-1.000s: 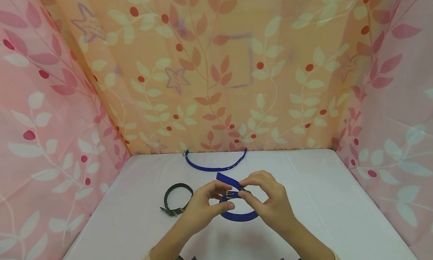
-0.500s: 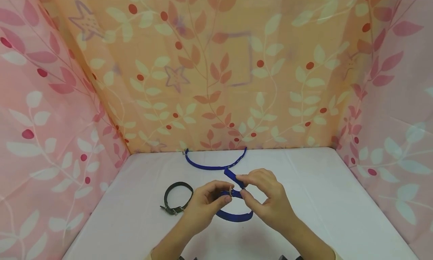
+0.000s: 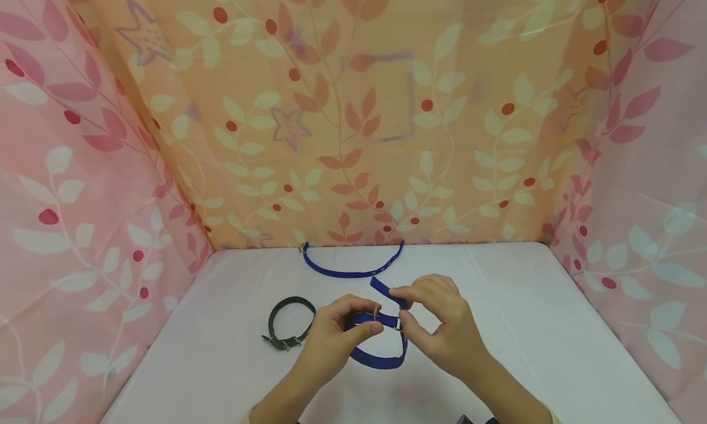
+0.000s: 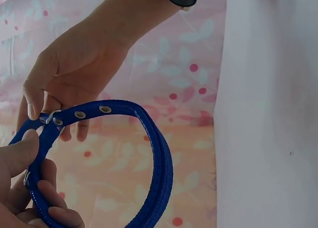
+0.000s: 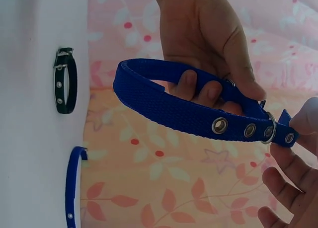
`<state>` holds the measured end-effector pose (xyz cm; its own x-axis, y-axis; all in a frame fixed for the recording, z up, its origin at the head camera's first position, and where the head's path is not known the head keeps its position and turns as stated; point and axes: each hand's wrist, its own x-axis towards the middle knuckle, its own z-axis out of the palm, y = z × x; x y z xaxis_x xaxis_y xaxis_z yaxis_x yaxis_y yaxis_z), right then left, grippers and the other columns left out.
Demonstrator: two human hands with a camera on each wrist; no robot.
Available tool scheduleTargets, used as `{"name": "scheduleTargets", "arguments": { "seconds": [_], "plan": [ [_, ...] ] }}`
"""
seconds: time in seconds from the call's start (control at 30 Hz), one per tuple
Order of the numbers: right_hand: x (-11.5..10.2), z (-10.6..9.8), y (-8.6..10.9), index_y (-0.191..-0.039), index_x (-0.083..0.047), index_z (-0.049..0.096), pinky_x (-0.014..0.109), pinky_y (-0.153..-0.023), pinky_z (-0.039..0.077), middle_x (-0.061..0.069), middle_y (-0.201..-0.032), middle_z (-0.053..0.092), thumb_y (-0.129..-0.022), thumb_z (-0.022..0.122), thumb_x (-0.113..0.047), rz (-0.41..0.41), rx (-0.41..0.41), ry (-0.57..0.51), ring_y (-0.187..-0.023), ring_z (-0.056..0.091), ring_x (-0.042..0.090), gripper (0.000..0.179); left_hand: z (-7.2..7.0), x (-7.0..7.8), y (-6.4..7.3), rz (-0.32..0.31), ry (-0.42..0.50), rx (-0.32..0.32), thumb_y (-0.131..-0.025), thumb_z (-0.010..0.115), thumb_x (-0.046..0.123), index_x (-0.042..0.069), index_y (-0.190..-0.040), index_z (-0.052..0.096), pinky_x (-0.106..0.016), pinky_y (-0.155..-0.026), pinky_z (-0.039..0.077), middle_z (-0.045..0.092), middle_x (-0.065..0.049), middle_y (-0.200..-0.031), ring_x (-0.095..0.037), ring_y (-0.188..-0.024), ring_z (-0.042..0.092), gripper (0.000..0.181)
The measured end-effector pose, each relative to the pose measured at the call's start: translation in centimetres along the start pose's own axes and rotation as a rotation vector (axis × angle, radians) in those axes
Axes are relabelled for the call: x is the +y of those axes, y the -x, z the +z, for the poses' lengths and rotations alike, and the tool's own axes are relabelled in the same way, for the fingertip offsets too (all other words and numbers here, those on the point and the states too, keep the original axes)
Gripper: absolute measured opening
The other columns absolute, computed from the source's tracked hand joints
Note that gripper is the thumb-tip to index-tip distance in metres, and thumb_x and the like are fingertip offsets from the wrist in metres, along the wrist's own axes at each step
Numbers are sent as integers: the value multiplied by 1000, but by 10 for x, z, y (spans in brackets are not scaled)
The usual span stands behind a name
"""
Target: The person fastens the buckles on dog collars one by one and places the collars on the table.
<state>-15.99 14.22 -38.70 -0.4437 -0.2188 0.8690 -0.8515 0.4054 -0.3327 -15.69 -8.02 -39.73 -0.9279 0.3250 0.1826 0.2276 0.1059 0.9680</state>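
A blue webbing dog collar (image 3: 378, 359) with metal eyelets is looped between both hands above the table. My left hand (image 3: 337, 332) pinches the doubled strap near the buckle, which the fingers partly hide. In the right wrist view, the strap's eyelet end passes through a metal ring (image 5: 271, 127). My right hand (image 3: 444, 316) pinches this end between thumb and finger, and its tip (image 3: 380, 285) sticks out up and to the left. Seen from the left wrist, several eyelets line the strap (image 4: 94, 111), and the right hand (image 4: 74, 69) is beyond it.
A fastened black collar (image 3: 291, 299) lies on the white table (image 3: 497, 350), left of the hands. Another blue collar (image 3: 348, 275), unfastened and curved, lies at the table's back edge. Patterned cloth walls (image 3: 386, 166) enclose the back and sides.
My right hand has shifted slightly right with the strap end, whose tip has moved right. The collar's loop has tilted and changed shape below the hands. The other collars stay put.
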Motion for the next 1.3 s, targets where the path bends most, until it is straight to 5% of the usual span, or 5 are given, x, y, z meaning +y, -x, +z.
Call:
{"name": "scheduleTargets", "arguments": {
  "seconds": [0.23,0.6,0.9,1.3],
  "plan": [
    [3,3,1,-111,-20,77,30,-100,40,-9,-91,68,-76,73,-3,-29,18,15,-93,60,13,39,0,-1,-1,-49,30,9,-88,82,26,19,-113,75,-24,-91,57,71,-5,-112,-29,-107,68,26],
    [4,2,-3,-102,-13,76,27,-95,41,-6,-86,65,-75,70,-1,-122,32,-35,-88,57,14,30,0,3,-1,-83,137,-46,-90,81,18,3,-115,69,-22,-96,54,66,-11,-112,-23,-108,65,32],
    [5,1,-2,-109,-9,74,22,-90,45,-2,-93,65,-100,67,-21,-120,-9,-65,-94,56,16,16,-1,2,0,-59,195,-7,-91,79,16,-2,-117,66,-26,-97,55,65,-13,-114,-20,-107,65,35],
    [4,-3,-3,-108,-8,70,21,-88,46,-1,-96,63,-102,65,-23,-157,-83,-137,-96,55,15,17,-4,3,0,-24,226,-27,-92,77,17,-3,-118,67,-28,-97,55,68,-9,-109,-18,-102,66,34]
  ]
}}
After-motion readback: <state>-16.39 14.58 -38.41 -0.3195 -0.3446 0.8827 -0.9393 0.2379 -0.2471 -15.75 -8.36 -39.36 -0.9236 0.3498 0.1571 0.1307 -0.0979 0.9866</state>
